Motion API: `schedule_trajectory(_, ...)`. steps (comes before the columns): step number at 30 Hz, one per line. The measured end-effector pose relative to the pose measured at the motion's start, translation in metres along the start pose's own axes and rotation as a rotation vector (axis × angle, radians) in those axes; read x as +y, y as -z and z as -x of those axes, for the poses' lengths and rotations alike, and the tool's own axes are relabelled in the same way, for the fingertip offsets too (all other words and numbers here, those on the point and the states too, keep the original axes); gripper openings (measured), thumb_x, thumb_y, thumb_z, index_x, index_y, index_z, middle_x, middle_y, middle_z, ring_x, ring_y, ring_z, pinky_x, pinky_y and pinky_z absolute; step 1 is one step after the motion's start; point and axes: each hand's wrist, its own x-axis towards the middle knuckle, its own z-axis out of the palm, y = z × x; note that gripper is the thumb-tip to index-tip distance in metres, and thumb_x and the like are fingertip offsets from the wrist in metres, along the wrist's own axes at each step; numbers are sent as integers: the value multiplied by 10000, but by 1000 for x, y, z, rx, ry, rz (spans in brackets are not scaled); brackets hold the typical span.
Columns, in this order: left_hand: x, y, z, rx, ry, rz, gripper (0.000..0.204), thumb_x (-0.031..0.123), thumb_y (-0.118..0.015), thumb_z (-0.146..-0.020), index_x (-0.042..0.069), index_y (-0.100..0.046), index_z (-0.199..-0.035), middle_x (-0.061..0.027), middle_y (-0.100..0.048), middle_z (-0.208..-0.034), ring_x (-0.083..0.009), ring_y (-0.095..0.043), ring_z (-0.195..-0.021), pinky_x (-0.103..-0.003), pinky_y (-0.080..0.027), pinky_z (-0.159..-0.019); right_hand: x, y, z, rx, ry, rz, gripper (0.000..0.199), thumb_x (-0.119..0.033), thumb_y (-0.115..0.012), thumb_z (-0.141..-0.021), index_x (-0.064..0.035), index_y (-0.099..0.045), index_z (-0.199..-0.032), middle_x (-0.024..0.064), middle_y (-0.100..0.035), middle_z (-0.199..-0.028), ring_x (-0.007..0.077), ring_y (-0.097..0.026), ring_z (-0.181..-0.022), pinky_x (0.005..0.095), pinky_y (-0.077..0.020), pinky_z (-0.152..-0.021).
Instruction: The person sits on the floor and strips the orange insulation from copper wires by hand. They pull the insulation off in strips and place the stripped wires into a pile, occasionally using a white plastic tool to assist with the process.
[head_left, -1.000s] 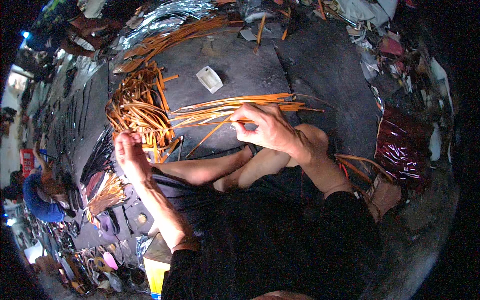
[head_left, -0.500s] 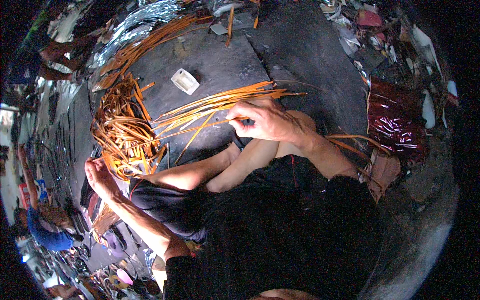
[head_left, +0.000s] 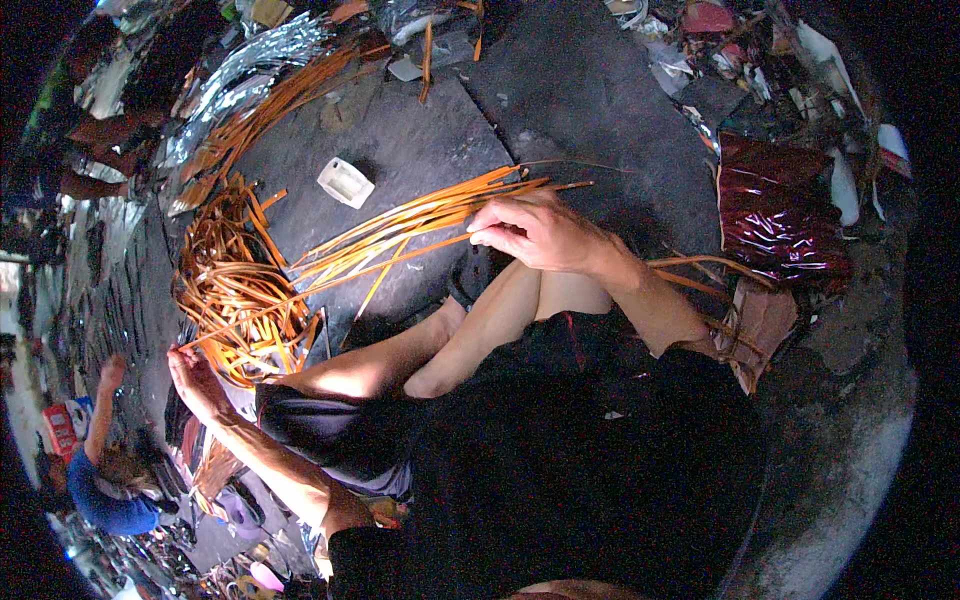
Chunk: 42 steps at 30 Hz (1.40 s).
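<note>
Strip (head_left: 400,261) of orange material runs nearly straight, its long axis slanting from lower left to upper right across the tangled pile (head_left: 235,270). The left hand (head_left: 199,380) pinches its lower part; the right hand (head_left: 540,230), nearer the laid-out strips (head_left: 420,220), pinches its upper part.

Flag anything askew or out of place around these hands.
The pile of orange strips beyond the left hand looks tangled, loops crossing every way; one strip slants out of the otherwise roughly parallel bundle by the right hand.
</note>
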Motion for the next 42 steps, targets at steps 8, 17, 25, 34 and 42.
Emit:
schedule_trajectory(8, -52, -130, 46, -134, 173, -390, 534, 225, -594, -962, 117, -365, -1432, -116, -548, -1191, -183, -553, -1037, -332, -488, -889, 97, 65, 35, 215, -251, 454, 237, -194, -591, -932, -24, -661, -1082, 132, -681, -1022, 271, -670, -929, 363, -514, -843)
schedule_trajectory(17, -27, -157, 75, -177, 205, -583, 357, 188, -600, -955, -20, -572, -1243, -91, -629, -1145, -173, -602, -1031, -304, -469, -941, 281, 39, -80, 134, -495, 311, 465, -239, -620, -901, -94, -496, -1326, 189, -643, -1137, 315, -641, -1007, 403, -498, -871)
schedule_trajectory(25, -24, -102, 94, 144, 80, -746, 269, 139, -580, -957, -38, -588, -1160, -100, -662, -990, -166, -615, -932, -291, -478, -877, 454, 52, -157, 90, -589, 826, 792, 23, -508, -834, -365, -262, -1479, 213, -555, -1161, 432, -543, -1093, 576, -399, -921)
schedule_trajectory(34, -41, -107, 85, 161, 123, -703, 214, 136, -586, -952, -27, -629, -1083, -70, -658, -892, -142, -608, -838, -278, -479, -820, 516, 43, -177, 415, -419, 702, 205, -142, -573, -904, -106, -658, -1087, 145, -618, -965, 323, -569, -1032, 443, -423, -922)
schedule_trajectory(42, -51, -90, 102, 186, 7, -578, 250, 200, -597, -957, -9, -624, -1092, -76, -663, -934, -148, -614, -871, -289, -480, -841, 358, 117, -148, 1074, -134, 642, 245, -242, -590, -954, -57, -663, -1097, 89, -623, -1048, 221, -569, -958, 355, -451, -851)
